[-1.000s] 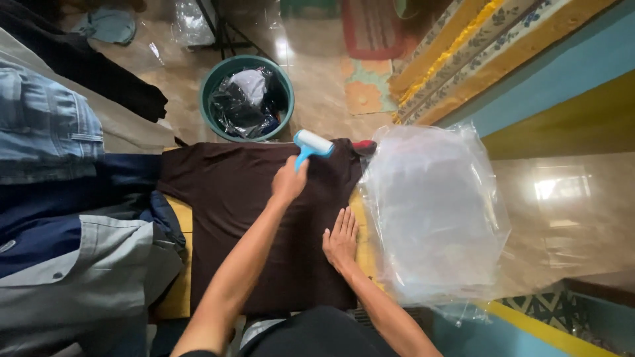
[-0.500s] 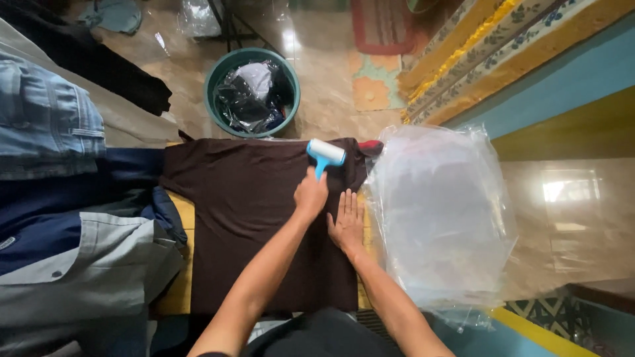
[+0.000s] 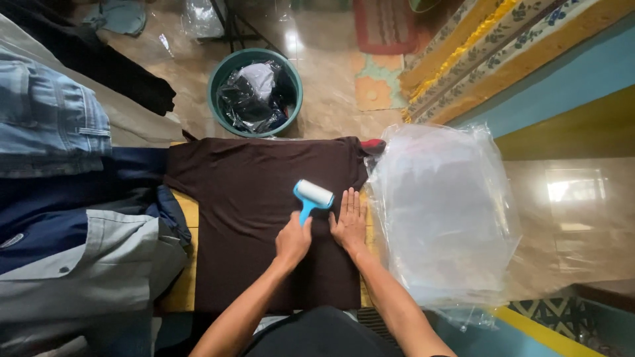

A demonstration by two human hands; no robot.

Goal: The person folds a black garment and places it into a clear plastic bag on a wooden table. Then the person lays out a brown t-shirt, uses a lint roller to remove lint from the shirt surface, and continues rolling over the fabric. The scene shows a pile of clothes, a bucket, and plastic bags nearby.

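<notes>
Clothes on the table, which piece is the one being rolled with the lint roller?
The dark brown shirt, spread flat in the middle under both hands. The jeans and the grey and navy garments lie piled at its left, untouched.

the dark brown shirt (image 3: 264, 218) is showing a matt, smooth knit cloth. the lint roller (image 3: 313, 196) is showing a blue plastic handle and a white papery drum. the stack of clear bags (image 3: 444, 218) is showing glossy, crinkled plastic film. the green bin (image 3: 221, 74) is looking like smooth plastic, lined with shiny black film. the floor tiles (image 3: 331, 99) are gleaming, polished. the jeans (image 3: 49, 125) are showing coarse denim.
</notes>
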